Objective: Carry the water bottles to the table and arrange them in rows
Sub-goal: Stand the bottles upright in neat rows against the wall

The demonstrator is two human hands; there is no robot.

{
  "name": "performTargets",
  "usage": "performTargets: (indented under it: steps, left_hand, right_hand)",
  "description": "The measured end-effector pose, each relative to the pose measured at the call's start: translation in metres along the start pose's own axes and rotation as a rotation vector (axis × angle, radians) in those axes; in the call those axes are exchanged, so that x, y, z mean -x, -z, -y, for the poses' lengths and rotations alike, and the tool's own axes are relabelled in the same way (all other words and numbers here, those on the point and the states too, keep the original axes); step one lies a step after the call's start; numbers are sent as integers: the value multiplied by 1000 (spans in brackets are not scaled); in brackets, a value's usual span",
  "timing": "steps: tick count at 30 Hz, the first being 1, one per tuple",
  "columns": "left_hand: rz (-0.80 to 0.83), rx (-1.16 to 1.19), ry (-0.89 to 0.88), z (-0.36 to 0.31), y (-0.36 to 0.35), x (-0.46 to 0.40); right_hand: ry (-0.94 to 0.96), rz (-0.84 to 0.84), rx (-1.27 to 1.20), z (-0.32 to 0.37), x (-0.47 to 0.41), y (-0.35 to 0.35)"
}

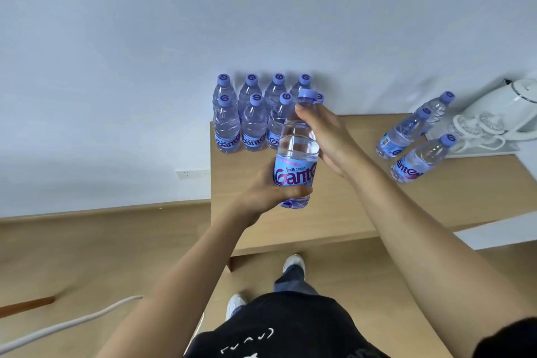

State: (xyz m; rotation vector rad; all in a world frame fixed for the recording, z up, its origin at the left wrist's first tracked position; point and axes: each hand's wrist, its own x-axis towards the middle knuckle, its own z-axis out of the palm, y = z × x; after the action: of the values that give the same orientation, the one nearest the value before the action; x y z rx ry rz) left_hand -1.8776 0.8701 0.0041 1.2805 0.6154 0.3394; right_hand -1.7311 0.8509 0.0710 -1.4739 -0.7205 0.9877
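I hold one water bottle (pixel 296 151) above the wooden table (pixel 334 212), my left hand (pixel 270 192) curled round its base, my right hand (pixel 325 136) gripping its upper part. Behind it stand two rows of bottles (pixel 241 116), apparently eight. Three bottles (pixel 412 139) stand right, beside a white kettle (pixel 505 110).

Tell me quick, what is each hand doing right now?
Left hand: fingers curled round the lower part of the held bottle.
Right hand: grips the same bottle near its neck.
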Motion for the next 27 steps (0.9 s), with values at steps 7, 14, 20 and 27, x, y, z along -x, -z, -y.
performTargets:
  steps: [7,14,20,27]
  left_hand:
    - [21,4,38,18,6,16]
    - [0,-78,99,30,30,22]
    - [-133,-142,84,45,57,20]
    - [-373,-220,114,87,88,0]
  right_hand:
    - [-28,-36,51,-16,18,-11]
    - [-74,88,29,-33,16,-26]
    - [-79,172,81,-51,-6,-44]
    - [-29,253,288,-87,-21,-64]
